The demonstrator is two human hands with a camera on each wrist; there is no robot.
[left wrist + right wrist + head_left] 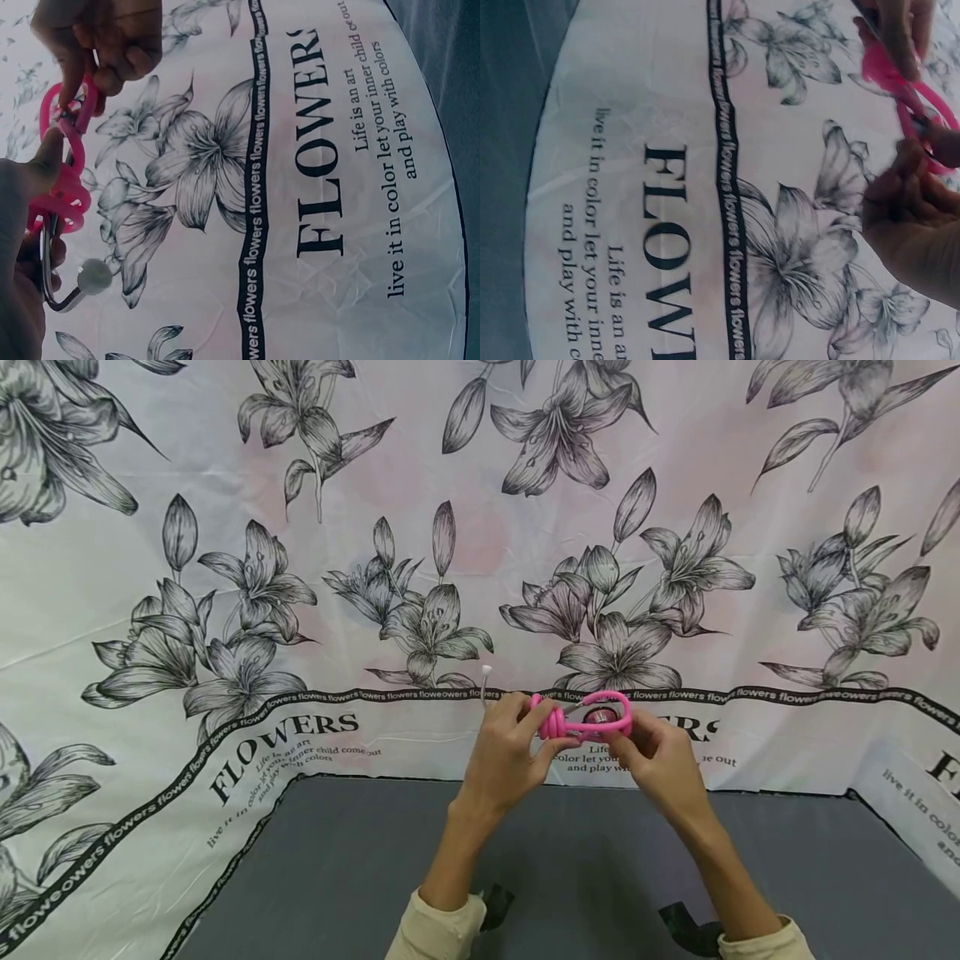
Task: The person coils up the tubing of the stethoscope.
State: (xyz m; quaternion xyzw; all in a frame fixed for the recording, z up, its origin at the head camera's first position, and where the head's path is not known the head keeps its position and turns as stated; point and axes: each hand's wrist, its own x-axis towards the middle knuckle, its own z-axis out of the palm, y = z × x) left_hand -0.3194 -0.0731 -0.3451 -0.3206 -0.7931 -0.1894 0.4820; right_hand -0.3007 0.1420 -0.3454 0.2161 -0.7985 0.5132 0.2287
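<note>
A bright pink tube (553, 724), wound in thick coils at one end and drawn out into a long loop at the other, is held between both hands above the cloth. My left hand (504, 756) grips the coiled end with thumb and fingers. The right hand (663, 764) pinches the far end of the loop. Out of the coils runs a bent metal rod (46, 262), ending in a white ball (95, 275) beyond the left fingers. Inside the loop shows a small dark red round piece (600, 716). Fingers hide part of the coils.
A white cloth (420, 743) with black flower drawings and lettering hangs or lies behind the hands. Nearer to me is a dark grey surface (360, 860). Black straps (690, 931) show by the cream sleeves (442, 927).
</note>
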